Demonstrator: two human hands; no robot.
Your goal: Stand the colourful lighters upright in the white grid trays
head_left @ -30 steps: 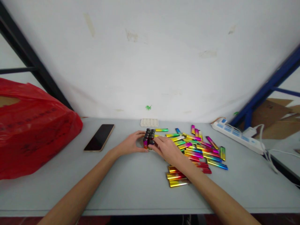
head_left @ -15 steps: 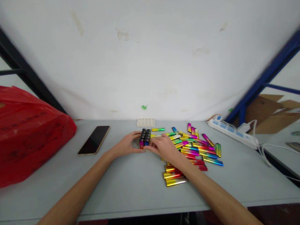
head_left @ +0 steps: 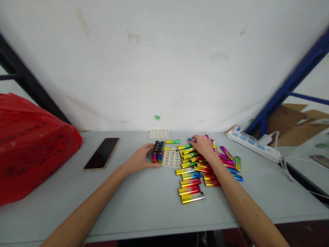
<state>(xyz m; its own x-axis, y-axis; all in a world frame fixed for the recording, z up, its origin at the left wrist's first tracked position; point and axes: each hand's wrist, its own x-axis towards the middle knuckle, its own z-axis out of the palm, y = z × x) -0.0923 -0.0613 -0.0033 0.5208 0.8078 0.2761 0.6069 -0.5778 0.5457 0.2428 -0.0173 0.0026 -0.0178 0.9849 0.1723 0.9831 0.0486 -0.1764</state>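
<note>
My left hand (head_left: pixel 141 158) curls against the left side of a white tray (head_left: pixel 172 159) that holds several upright lighters (head_left: pixel 158 151) in its left rows. My right hand (head_left: pixel 204 145) rests farther right and back, fingers bent down onto a blue lighter (head_left: pixel 190 140) at the far edge of a pile of iridescent lighters (head_left: pixel 205 165). The pile lies flat on the grey table (head_left: pixel 144 199). Three more lighters (head_left: pixel 191 190) lie in a row at the pile's near end.
A black phone (head_left: pixel 102 153) lies left of the tray. A red plastic bag (head_left: pixel 31 144) fills the left end. A second empty white tray (head_left: pixel 159 133) sits by the wall. A white power strip (head_left: pixel 253 145) with cables lies at the right.
My right hand left the tray and reached right and back to the pile's far edge, uncovering the tray's empty holes. My left hand stayed at the tray.
</note>
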